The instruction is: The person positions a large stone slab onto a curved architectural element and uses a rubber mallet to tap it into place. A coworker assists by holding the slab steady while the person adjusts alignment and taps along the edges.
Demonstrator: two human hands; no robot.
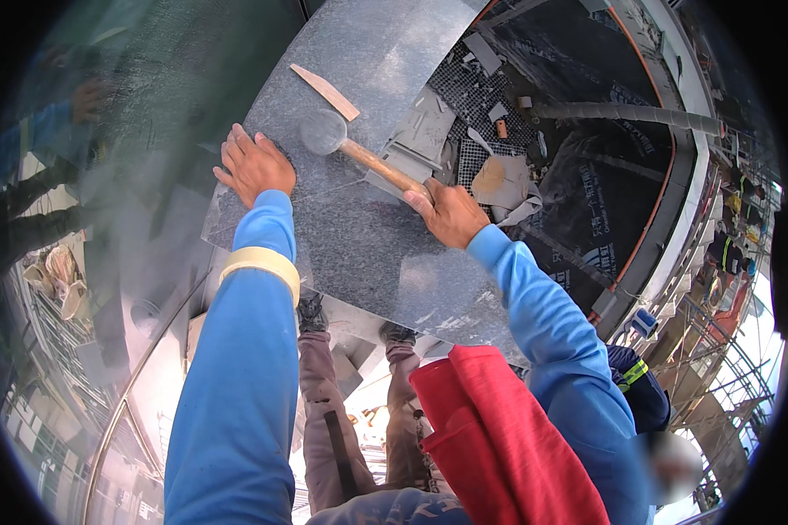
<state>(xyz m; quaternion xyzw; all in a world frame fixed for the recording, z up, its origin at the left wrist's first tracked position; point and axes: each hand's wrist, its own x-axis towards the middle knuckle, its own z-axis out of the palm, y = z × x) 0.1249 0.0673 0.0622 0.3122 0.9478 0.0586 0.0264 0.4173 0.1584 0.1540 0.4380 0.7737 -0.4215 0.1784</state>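
My right hand [453, 213] is wrapped round the wooden handle of a mallet [378, 163]. The mallet's round, pale grey head [323, 132] lies on or just over a speckled grey slab [359, 236]; I cannot tell if it touches. My left hand [256, 164] rests on the slab's left side with fingers apart and nothing in it, close to the dark glass [166, 105]. A thin, wedge-shaped wooden piece [326, 91] lies beyond the mallet head. Round my left sleeve sits a cream roll of tape [261, 262].
Right of the slab opens a black-lined recess [604, 184] holding mesh, offcuts and a crumpled bag [506, 185]. A grey pipe [626, 112] crosses it. Red cloth [499, 429] hangs before my body. Another person [635, 381] is at the lower right, with scaffolding [718, 350] beyond.
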